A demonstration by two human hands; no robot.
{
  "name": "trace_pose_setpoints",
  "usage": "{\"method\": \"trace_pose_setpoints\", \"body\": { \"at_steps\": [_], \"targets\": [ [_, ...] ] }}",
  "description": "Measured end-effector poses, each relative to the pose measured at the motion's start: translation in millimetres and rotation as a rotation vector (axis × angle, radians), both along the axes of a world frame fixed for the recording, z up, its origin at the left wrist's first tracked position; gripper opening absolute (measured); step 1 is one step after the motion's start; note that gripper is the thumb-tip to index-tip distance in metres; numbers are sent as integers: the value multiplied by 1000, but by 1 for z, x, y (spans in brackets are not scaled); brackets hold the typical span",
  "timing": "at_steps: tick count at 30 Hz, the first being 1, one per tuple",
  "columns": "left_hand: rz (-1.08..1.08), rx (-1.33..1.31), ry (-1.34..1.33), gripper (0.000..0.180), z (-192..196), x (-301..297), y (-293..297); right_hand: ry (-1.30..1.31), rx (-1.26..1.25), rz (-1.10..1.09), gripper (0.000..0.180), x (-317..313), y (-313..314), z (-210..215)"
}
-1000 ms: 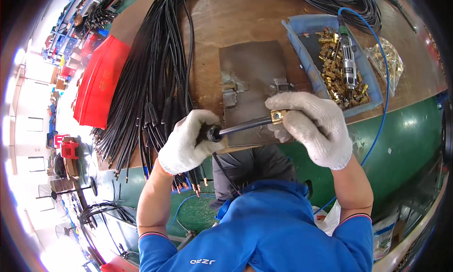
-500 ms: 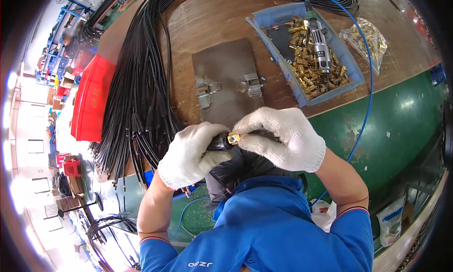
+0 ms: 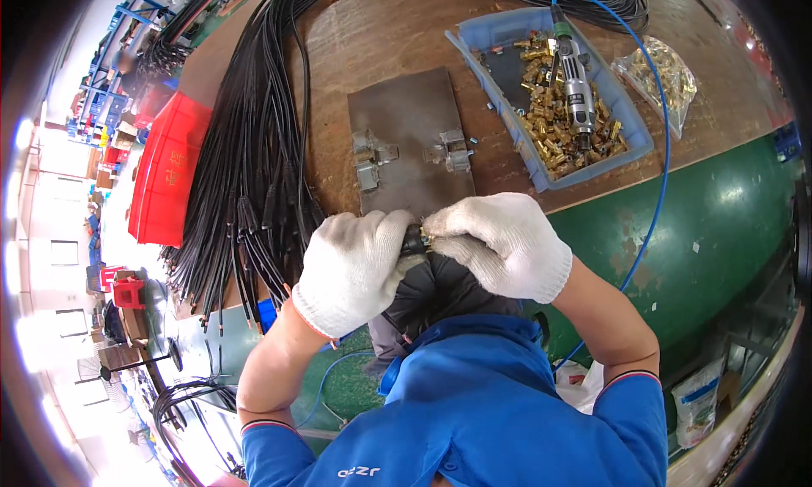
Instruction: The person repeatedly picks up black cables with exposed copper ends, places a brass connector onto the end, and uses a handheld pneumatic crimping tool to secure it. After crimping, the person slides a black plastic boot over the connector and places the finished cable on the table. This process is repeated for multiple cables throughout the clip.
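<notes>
Nearest the camera is the person's blue collared shirt (image 3: 474, 402), with both bare forearms rising from short sleeves. The left hand (image 3: 355, 267), in a white knit glove, curls its fingers closed around the dark end of a black cable (image 3: 413, 240). The right hand (image 3: 501, 243), gloved the same way, pinches its fingertips tight on a small brass fitting (image 3: 427, 232) at that cable's tip. The two hands touch each other, held together just in front of the near edge of the wooden bench top (image 3: 372, 39), above the person's lap.

Just beyond the hands a grey metal plate (image 3: 410, 106) lies flat on the wood, carrying two small metal clamps (image 3: 370, 153) side by side. To the left a thick bundle of black cables (image 3: 254, 149) runs across the bench and hangs over its near edge, ends dangling. To the right stands a shallow blue plastic tray (image 3: 630, 136) holding a heap of brass fittings (image 3: 558, 132) and a grey powered screwdriver (image 3: 575, 81), its blue hose (image 3: 664, 149) looping over the tray and down past the bench. Right of the tray lies a clear bag of brass parts (image 3: 664, 73).

Below the bench the floor is green (image 3: 719, 208). Off the bench's left side sits a red crate (image 3: 165, 178), with bright windows and shelving far beyond
</notes>
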State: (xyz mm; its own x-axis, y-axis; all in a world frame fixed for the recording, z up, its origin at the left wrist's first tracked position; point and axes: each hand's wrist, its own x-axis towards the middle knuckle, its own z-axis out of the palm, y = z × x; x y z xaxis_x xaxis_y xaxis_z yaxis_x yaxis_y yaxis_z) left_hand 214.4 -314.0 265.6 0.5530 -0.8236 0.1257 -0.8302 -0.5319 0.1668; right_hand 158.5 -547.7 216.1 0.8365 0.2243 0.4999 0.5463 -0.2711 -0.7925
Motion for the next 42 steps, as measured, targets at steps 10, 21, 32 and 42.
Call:
{"method": "trace_pose_setpoints", "body": {
  "at_steps": [10,21,32,42],
  "targets": [
    [57,-260,-318,62,9,15,-6,473,367,-149,33,33,28,5],
    [232,-1288,814,83,13,130,1,687,1046,210,37,151,81,3],
    [321,-1100,1056,52,-74,226,-42,547,864,81,37,254,51,-62],
    [199,-230,-105,18,-149,274,-13,347,710,-106,35,258,99,-66]
  ]
}}
